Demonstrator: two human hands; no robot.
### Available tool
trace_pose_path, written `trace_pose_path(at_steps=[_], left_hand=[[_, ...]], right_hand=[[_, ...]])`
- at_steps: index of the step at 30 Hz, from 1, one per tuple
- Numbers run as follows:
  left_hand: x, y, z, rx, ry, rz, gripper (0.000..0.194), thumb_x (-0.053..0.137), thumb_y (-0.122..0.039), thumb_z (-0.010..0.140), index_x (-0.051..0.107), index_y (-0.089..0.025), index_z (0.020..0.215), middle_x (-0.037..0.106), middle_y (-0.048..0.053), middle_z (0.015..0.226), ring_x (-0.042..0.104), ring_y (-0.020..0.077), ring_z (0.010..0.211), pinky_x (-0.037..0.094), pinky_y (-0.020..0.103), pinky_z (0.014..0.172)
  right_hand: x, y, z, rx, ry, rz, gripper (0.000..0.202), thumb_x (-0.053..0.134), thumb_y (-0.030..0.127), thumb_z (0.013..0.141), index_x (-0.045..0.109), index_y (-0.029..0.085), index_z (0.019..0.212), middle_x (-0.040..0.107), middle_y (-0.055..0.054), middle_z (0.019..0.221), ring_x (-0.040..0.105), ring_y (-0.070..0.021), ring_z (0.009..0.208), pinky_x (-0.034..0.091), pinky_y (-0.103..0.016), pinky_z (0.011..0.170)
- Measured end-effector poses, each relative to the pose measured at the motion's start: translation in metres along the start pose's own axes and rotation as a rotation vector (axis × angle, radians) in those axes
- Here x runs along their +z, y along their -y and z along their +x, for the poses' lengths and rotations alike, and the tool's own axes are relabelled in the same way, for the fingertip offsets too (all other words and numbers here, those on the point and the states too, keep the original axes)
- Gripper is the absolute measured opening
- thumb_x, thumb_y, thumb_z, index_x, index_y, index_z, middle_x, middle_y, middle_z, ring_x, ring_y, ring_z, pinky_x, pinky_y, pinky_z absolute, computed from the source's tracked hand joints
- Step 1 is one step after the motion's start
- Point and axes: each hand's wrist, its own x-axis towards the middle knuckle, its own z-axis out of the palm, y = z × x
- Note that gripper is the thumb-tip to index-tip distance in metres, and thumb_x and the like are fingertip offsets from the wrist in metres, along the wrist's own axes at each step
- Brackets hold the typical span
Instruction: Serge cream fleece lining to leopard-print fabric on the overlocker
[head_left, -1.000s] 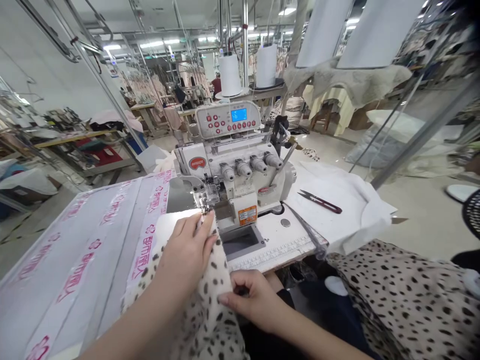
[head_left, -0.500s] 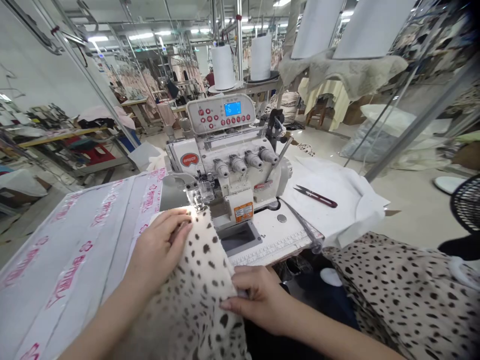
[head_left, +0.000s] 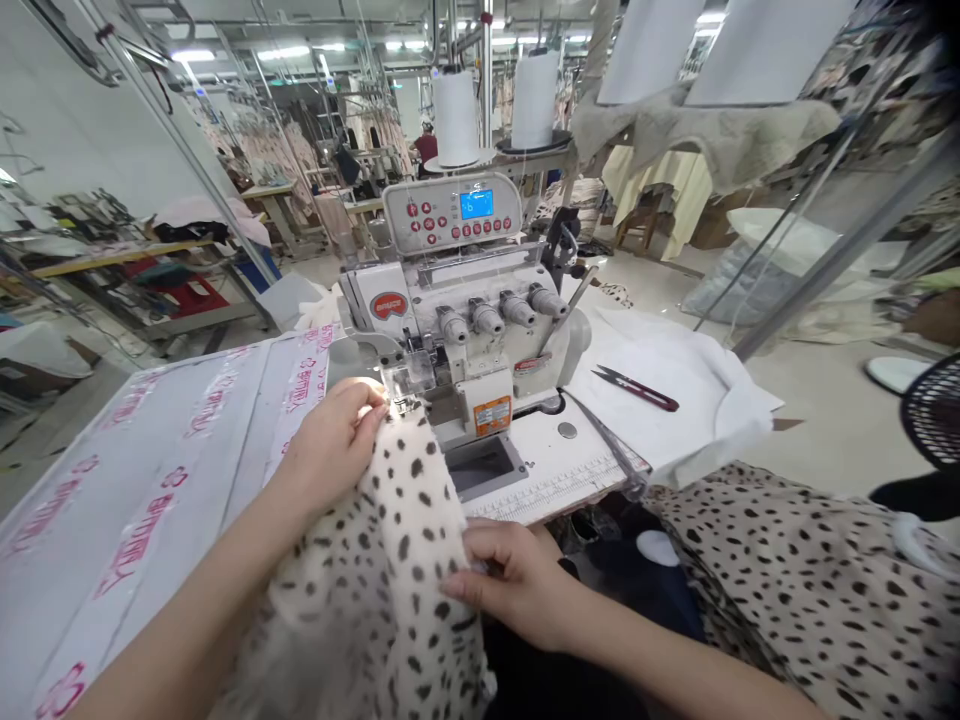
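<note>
A cream fabric piece with dark spots hangs from the needle area of a white overlock sewing machine. My left hand is closed on the fabric's left edge, its fingertips close beside the presser foot. Lower down, my right hand pinches the fabric's right edge between thumb and fingers. The fabric's top end lies at the presser foot, and the lower part drapes toward me, blurred at the bottom left.
Thread snips lie on white material right of the machine. More spotted fabric is heaped at the right, near a black fan. A plastic-covered table surface extends left. Thread cones stand behind; a person sits far back.
My left hand has shifted slightly up and left, and the fabric below it now folds more. My right hand keeps its pinch. The view has tilted a little.
</note>
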Motion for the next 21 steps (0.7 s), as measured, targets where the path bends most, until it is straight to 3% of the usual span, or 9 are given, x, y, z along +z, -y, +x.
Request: trace_pose_path(at_steps=[8,14,21], left_hand=[[0.001,0.012,0.029,-0.044,0.003,0.121,0.019,0.034,-0.026,0.082,0.037,-0.019,0.064,0.051,0.005,0.075,0.049,0.0189,0.071,0.039,0.032,0.065],[0.005,0.026,0.045,0.060,-0.072,0.075,0.020,0.033,-0.021,0.079,0.050,-0.017,0.088,0.056,0.008,0.095,0.052,0.0235,0.092,0.041,0.033,0.079],[0.004,0.043,0.064,0.075,-0.083,0.083,0.023,0.034,-0.017,0.074,0.053,-0.017,0.089,0.058,0.010,0.096,0.052,0.0257,0.095,0.041,0.034,0.082]], right_hand=[[0.001,0.005,0.014,-0.007,-0.042,0.065,0.040,0.056,0.038,0.078,0.034,0.016,0.052,0.037,0.003,0.064,0.035,-0.0089,0.061,0.029,-0.021,0.056],[-0.002,-0.001,0.028,0.006,-0.054,0.198,0.041,0.058,0.044,0.077,0.040,0.015,0.054,0.039,0.002,0.066,0.038,-0.0091,0.062,0.032,-0.022,0.057],[-0.001,-0.001,0.044,0.108,-0.054,0.398,0.041,0.063,0.051,0.071,0.047,0.015,0.058,0.041,0.004,0.058,0.038,-0.0073,0.054,0.033,-0.021,0.052]])
